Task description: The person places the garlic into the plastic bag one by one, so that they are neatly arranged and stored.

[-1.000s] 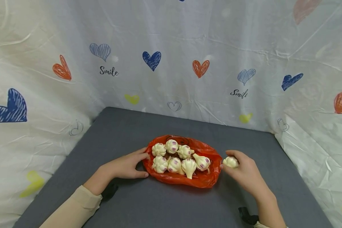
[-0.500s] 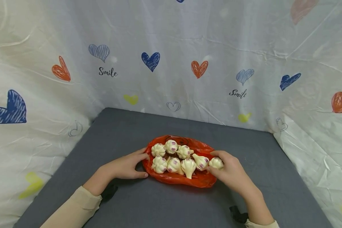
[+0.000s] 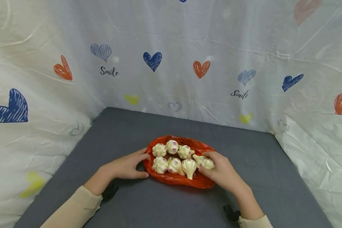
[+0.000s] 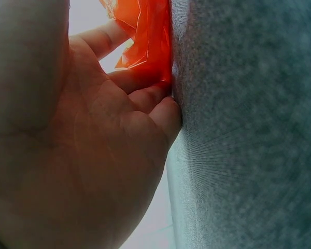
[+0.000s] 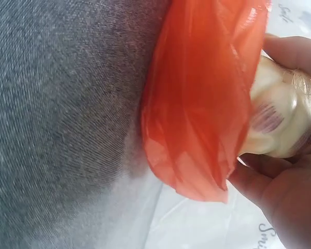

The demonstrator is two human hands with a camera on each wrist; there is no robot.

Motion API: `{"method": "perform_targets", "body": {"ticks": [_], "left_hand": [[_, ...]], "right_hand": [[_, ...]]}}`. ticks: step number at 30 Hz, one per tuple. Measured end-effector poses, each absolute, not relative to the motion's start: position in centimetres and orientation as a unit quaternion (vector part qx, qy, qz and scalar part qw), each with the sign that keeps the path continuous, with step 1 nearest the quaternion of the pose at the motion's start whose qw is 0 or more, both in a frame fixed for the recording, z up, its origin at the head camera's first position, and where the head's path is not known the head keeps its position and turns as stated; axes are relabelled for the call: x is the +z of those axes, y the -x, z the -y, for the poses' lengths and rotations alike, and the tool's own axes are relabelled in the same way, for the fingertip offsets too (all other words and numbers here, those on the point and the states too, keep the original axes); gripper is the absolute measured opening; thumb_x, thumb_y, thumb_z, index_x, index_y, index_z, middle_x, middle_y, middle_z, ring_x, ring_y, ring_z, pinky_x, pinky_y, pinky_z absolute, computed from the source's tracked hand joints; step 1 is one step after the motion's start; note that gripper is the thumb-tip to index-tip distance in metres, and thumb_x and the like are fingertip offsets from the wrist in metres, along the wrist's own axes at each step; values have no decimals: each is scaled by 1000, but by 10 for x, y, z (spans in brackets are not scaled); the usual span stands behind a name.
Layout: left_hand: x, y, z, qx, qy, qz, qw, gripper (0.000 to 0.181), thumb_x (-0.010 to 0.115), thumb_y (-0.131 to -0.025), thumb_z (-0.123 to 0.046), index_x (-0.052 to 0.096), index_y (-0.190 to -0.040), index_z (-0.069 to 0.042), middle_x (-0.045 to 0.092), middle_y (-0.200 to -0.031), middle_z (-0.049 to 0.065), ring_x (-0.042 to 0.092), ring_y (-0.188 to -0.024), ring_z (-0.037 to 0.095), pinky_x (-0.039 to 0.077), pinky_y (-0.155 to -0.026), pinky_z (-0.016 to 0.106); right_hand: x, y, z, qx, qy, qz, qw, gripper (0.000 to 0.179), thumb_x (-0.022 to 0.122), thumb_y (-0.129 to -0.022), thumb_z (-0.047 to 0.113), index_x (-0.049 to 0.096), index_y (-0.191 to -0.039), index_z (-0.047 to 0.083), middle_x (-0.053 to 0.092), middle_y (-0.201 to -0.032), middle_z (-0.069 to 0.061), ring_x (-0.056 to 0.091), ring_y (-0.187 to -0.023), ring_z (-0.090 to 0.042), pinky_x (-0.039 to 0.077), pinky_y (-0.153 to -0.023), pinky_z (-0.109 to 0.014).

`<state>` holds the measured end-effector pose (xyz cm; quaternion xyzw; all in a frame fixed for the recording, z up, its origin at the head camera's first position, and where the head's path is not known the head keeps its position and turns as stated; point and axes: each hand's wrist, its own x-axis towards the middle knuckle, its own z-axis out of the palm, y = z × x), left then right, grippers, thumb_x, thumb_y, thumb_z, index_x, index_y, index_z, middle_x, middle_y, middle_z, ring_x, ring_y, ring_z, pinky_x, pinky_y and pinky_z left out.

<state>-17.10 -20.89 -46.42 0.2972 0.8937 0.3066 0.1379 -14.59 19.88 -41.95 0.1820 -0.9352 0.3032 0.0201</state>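
In the head view a red plastic bag lies with its mouth spread wide, and several garlic bulbs sit inside it in two rows. My left hand holds the bag's left rim, fingers bent over the edge and thumb apart on the near side. At the right end, my right hand grips one garlic bulb between thumb and fingers. This bulb is inside the rim, against the bulb to its left. In the right wrist view, the red film partly hides the gripped bulb.
The bag stands on a dark grey table. Behind and at both sides hangs a white sheet printed with hearts and the word "Smile". Dark wrist mounts show below both hands.
My right hand has carried the garlic bulb leftward from beside the bag, over its right rim and into it. The left hand stays in place at the left rim.
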Motion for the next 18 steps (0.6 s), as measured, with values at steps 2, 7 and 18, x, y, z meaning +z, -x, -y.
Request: {"method": "perform_targets", "body": {"ticks": [2,7,18], "left_hand": [[-465,171,209,307,-296,-894,138,40,82,-98,-46,65,-132,-32,26,-178,11,29,-163,34,37,-124,58],[-467,172,210,307,-296,-894,136,39,82,-98,-47,65,-131,-33,26,-178,11,29,-163,33,37,-124,58],[-464,170,209,306,-295,-895,138,39,82,-98,-46,65,-131,-34,24,-179,9,27,-163,33,36,-124,58]], "right_hand": [[-421,147,-198,304,-185,934,22,50,89,-93,23,70,-136,7,70,-135,-8,66,-125,-31,54,-105,-56],[-427,152,-195,313,-196,929,20,58,89,-93,23,67,-144,8,67,-142,-7,61,-133,-32,51,-110,-60],[-432,157,-188,311,-207,927,17,64,90,-91,23,65,-147,6,64,-146,-8,58,-137,-31,49,-111,-59]]}}
